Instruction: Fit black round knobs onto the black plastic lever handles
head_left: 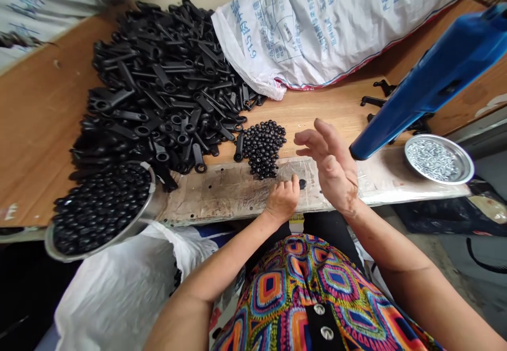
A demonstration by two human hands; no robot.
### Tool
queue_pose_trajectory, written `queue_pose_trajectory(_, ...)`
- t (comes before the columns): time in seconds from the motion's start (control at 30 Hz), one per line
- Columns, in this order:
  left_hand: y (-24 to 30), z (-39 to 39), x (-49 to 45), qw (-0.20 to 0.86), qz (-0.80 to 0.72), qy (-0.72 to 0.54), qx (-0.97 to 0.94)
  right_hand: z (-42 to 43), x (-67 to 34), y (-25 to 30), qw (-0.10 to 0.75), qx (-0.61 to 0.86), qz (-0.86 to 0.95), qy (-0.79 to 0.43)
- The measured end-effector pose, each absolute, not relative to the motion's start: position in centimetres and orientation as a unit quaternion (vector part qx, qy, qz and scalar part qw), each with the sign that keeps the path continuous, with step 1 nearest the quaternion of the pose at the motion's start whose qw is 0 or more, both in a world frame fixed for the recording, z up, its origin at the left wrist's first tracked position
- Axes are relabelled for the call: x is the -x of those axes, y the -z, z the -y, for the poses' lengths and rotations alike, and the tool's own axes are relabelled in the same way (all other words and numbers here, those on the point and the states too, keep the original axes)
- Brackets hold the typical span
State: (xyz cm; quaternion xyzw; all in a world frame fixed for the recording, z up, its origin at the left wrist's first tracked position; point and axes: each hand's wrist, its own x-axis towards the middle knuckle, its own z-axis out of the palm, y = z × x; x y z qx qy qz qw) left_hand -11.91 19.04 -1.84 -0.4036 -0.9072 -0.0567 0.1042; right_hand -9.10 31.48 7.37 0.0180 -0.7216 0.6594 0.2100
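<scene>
My left hand (283, 199) is curled closed over the paper-covered strip at the table's front edge. Whatever its fingers hold, if anything, is hidden. A small black round piece (302, 184) shows just right of its fingertips. My right hand (335, 169) is raised with fingers apart and nothing in it, close to the lower end of a blue power screwdriver (431, 79) that slants in from the upper right. In front of my left hand lies a small heap of black balls (263, 148), with a single black crank-like handle (238, 147) at its left side.
A big pile of black handles (166, 82) covers the back left. A metal bowl of black balls (101, 208) stands at the left edge, above a white sack (114, 293). A round dish of small metal pins (435, 159) sits right. A printed woven sack (317, 24) lies behind.
</scene>
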Motion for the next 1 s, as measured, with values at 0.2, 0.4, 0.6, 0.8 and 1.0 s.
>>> queue_pose_trajectory(0.2,2.5,-18.9,12.7,0.037,0.902,0.080,0.423,-30.1,13.1,-1.6,0.102,-0.067,0.824,-0.554)
queue_pose_trajectory(0.4,1.3,-18.0,13.9,0.036,0.929,0.112,0.351,-31.3,11.5,-2.0,0.067,-0.127,0.892,-0.429)
queue_pose_trajectory(0.6,-0.8,-16.0,14.8,-0.086,0.919,0.227,0.312,-32.7,8.5,-1.5,-0.049,-0.100,0.892,-0.438)
queue_pose_trajectory(0.8,-3.0,-13.0,18.1,-0.002,0.905,0.360,0.227,-34.8,11.9,0.0,0.095,0.172,0.589,-0.784)
queue_pose_trajectory(1.0,-2.4,-9.0,21.4,0.018,0.896,0.411,0.167,-36.1,14.1,-1.2,0.313,0.224,0.382,-0.840)
